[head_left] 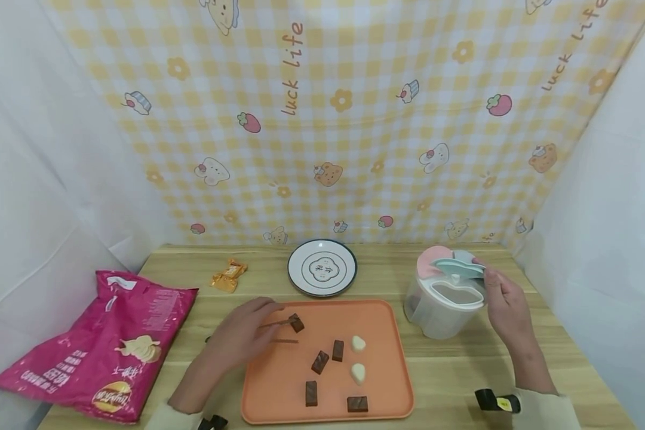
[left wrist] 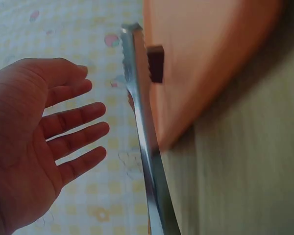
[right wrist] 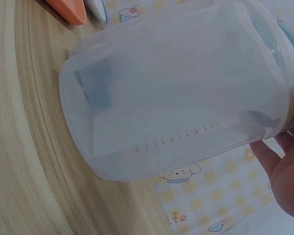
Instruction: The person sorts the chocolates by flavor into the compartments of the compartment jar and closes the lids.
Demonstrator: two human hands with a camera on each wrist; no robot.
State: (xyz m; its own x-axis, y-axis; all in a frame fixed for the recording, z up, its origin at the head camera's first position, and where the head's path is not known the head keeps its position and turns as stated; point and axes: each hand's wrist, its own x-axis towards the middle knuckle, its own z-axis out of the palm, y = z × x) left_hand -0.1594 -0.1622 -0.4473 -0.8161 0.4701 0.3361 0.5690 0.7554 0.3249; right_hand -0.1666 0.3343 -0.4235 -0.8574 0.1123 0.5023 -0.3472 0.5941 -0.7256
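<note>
My left hand (head_left: 247, 331) is over the left edge of the orange tray (head_left: 392, 334). In the left wrist view its fingers (left wrist: 81, 139) are loosely extended beside metal tongs (left wrist: 142, 107), with a visible gap. One tong tip appears against a brown chocolate piece (head_left: 297, 323); the tong arms stand apart. More chocolate pieces (head_left: 311, 393) and two white drop-shaped pieces (head_left: 358, 373) lie on the tray. At the right, my right hand (head_left: 507, 304) holds the raised teal lid (head_left: 457, 268) of a clear divided container (head_left: 443, 316). One compartment opening shows beneath that lid.
A white plate (head_left: 298, 283) with a dark rim stands behind the tray. Orange-gold wrapped sweets (head_left: 227, 279) lie to its left. A large magenta chip bag (head_left: 94, 352) fills the left side of the wooden table (head_left: 451, 382). A patterned cloth (head_left: 328, 131) hangs behind.
</note>
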